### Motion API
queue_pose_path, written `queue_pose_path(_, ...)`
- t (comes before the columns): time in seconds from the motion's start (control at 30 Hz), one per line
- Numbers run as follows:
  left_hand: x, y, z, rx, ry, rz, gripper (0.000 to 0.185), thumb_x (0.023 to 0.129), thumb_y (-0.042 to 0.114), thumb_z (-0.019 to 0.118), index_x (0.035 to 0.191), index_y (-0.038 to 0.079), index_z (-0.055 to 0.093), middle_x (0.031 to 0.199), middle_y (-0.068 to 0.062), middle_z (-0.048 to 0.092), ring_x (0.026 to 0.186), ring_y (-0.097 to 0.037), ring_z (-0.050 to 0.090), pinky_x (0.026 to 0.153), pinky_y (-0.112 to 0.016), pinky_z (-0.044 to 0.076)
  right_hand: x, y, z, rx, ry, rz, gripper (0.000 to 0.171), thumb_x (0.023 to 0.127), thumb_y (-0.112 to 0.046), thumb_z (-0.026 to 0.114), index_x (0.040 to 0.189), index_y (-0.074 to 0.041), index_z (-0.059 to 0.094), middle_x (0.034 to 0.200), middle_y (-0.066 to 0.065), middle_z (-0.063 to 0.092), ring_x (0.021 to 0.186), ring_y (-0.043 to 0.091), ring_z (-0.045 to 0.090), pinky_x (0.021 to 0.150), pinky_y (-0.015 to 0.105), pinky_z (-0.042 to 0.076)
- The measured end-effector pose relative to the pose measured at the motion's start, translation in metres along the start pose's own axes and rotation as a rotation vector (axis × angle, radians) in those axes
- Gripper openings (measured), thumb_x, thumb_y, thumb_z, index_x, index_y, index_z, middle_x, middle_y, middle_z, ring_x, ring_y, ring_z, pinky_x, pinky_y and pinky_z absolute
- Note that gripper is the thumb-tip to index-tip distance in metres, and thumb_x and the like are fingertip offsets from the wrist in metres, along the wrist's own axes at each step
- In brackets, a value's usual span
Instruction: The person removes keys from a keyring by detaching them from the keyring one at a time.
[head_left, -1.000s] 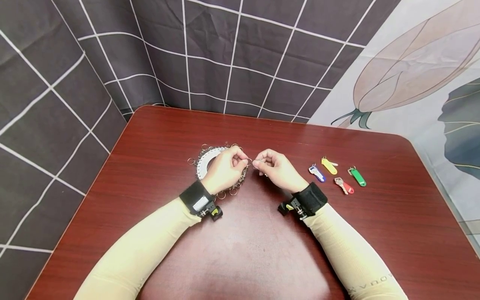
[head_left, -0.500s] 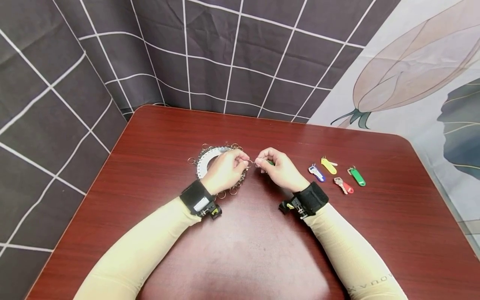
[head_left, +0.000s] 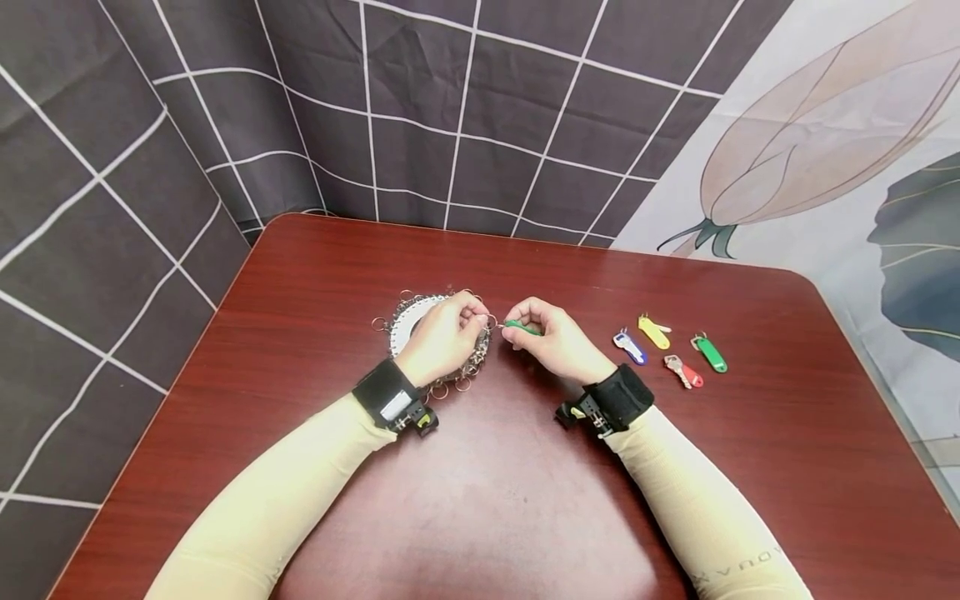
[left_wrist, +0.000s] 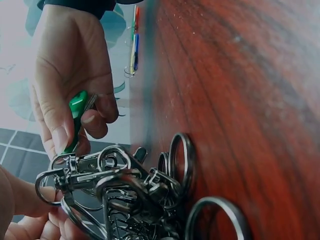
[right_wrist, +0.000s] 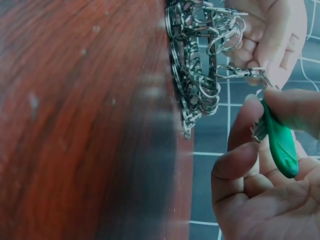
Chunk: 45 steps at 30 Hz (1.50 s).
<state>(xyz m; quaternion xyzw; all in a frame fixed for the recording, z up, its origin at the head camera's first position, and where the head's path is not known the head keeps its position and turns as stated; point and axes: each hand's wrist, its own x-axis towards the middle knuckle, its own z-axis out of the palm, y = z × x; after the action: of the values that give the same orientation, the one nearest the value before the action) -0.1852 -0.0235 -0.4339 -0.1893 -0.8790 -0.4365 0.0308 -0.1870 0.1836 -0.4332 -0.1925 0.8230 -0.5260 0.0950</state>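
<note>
Between its thumb and fingers my right hand (head_left: 553, 340) pinches a green key tag (right_wrist: 283, 150), with a metal key (right_wrist: 259, 131) beside it, best seen in the right wrist view. Facing it, my left hand (head_left: 441, 337) pinches a small metal ring (head_left: 492, 320) at the right side of a white ring-shaped holder (head_left: 401, 323). Many metal clasps and split rings (left_wrist: 120, 185) hang round that holder, partly covered by the left hand. The fingertips of both hands are close together, and the tag's end lies near the ring; whether they are linked I cannot tell.
On the table (head_left: 480, 483) to the right lie keys with tags: a blue one (head_left: 630, 347), a yellow one (head_left: 654, 332), a red one (head_left: 684, 372) and another green one (head_left: 709, 352). A dark checked curtain (head_left: 420, 108) hangs behind the table.
The green tag, hidden in the right hand a second ago, now shows between its thumb and fingers, pointing left toward the ring. Both hands have stayed nearly in place.
</note>
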Motion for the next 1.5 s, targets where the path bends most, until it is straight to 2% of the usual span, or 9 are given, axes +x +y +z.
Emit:
queue_pose_path(0.27, -0.002, 0.004, -0.003, -0.005, -0.046, 0.054, 0.004, 0.093, 0.012, 0.061, 0.094, 0.013, 0.065, 0.077, 0.005, 0.062, 0.071, -0.010, 0.058, 0.064, -0.027, 0.048, -0.005, -0.028, -0.002, -0.015, 0.090, -0.003, 0.015, 0.093, -0.002, 0.061, 0.104, 0.007, 0.055, 0.084, 0.019, 0.059, 0.076, 0.045, 0.056, 0.058, 0.022, 0.044)
queue_pose_path(0.53, -0.002, 0.003, 0.000, 0.001, -0.054, 0.025, 0.004, 0.093, 0.015, 0.062, 0.095, 0.015, 0.065, 0.078, 0.006, 0.062, 0.071, -0.009, 0.057, 0.065, -0.026, 0.047, 0.003, 0.006, -0.011, -0.033, 0.116, 0.070, 0.026, 0.092, -0.015, 0.066, 0.111, 0.001, 0.059, 0.092, 0.017, 0.065, 0.077, 0.028, 0.061, 0.066, 0.024, 0.049)
queue_pose_path(0.67, -0.001, 0.003, 0.001, 0.007, -0.056, 0.025, 0.003, 0.093, 0.016, 0.062, 0.094, 0.016, 0.066, 0.079, 0.005, 0.061, 0.072, -0.010, 0.057, 0.067, -0.027, 0.047, -0.002, 0.012, -0.024, -0.094, 0.147, 0.119, 0.021, 0.097, -0.012, 0.057, 0.114, 0.000, 0.057, 0.095, 0.017, 0.065, 0.080, 0.025, 0.059, 0.066, 0.024, 0.047)
queue_pose_path(0.8, -0.001, 0.003, 0.002, 0.015, -0.060, 0.024, 0.004, 0.093, 0.017, 0.062, 0.094, 0.016, 0.066, 0.079, 0.005, 0.060, 0.072, -0.010, 0.057, 0.069, -0.027, 0.047, -0.014, 0.015, -0.046, -0.179, 0.157, 0.188, 0.019, 0.101, -0.008, 0.045, 0.115, -0.001, 0.055, 0.096, 0.015, 0.060, 0.082, 0.024, 0.056, 0.065, 0.024, 0.044)
queue_pose_path(0.97, 0.000, 0.003, 0.002, 0.017, -0.069, 0.001, 0.004, 0.093, 0.019, 0.062, 0.095, 0.017, 0.066, 0.079, 0.006, 0.060, 0.073, -0.010, 0.056, 0.069, -0.026, 0.046, -0.028, 0.016, -0.088, -0.325, 0.201, 0.220, 0.024, 0.101, -0.008, 0.041, 0.119, 0.002, 0.053, 0.100, 0.018, 0.060, 0.087, 0.029, 0.060, 0.063, 0.023, 0.045)
queue_pose_path(1.1, 0.001, 0.001, 0.001, 0.028, -0.072, 0.006, 0.005, 0.093, 0.020, 0.062, 0.095, 0.017, 0.066, 0.078, 0.006, 0.060, 0.074, -0.009, 0.056, 0.069, -0.026, 0.046, -0.034, 0.020, -0.133, -0.431, 0.266, 0.293, 0.029, 0.098, -0.009, 0.046, 0.121, 0.006, 0.050, 0.101, 0.023, 0.060, 0.084, 0.031, 0.062, 0.059, 0.023, 0.046)
queue_pose_path(1.27, 0.003, 0.002, -0.002, 0.036, -0.078, 0.023, 0.007, 0.092, 0.018, 0.061, 0.095, 0.016, 0.067, 0.077, 0.006, 0.061, 0.072, -0.009, 0.056, 0.067, -0.026, 0.047, -0.041, 0.038, -0.184, -0.463, 0.301, 0.530, 0.041, 0.096, -0.021, 0.057, 0.123, 0.008, 0.048, 0.110, 0.026, 0.055, 0.090, 0.034, 0.052, 0.066, 0.034, 0.044)
queue_pose_path(1.33, 0.003, 0.002, -0.003, 0.032, -0.080, 0.024, 0.007, 0.092, 0.018, 0.061, 0.095, 0.015, 0.067, 0.076, 0.006, 0.061, 0.072, -0.009, 0.056, 0.067, -0.027, 0.047, -0.043, 0.044, -0.196, -0.483, 0.293, 0.586, 0.042, 0.095, -0.025, 0.059, 0.121, 0.007, 0.049, 0.108, 0.025, 0.055, 0.089, 0.033, 0.051, 0.067, 0.036, 0.043)
queue_pose_path(1.5, 0.001, 0.003, -0.003, 0.037, -0.087, 0.023, 0.006, 0.092, 0.018, 0.061, 0.094, 0.016, 0.067, 0.076, 0.006, 0.061, 0.072, -0.009, 0.056, 0.067, -0.026, 0.046, -0.044, 0.053, -0.208, -0.534, 0.270, 0.637, 0.032, 0.092, -0.021, 0.062, 0.108, 0.006, 0.054, 0.088, 0.017, 0.059, 0.070, 0.026, 0.048, 0.056, 0.034, 0.040)
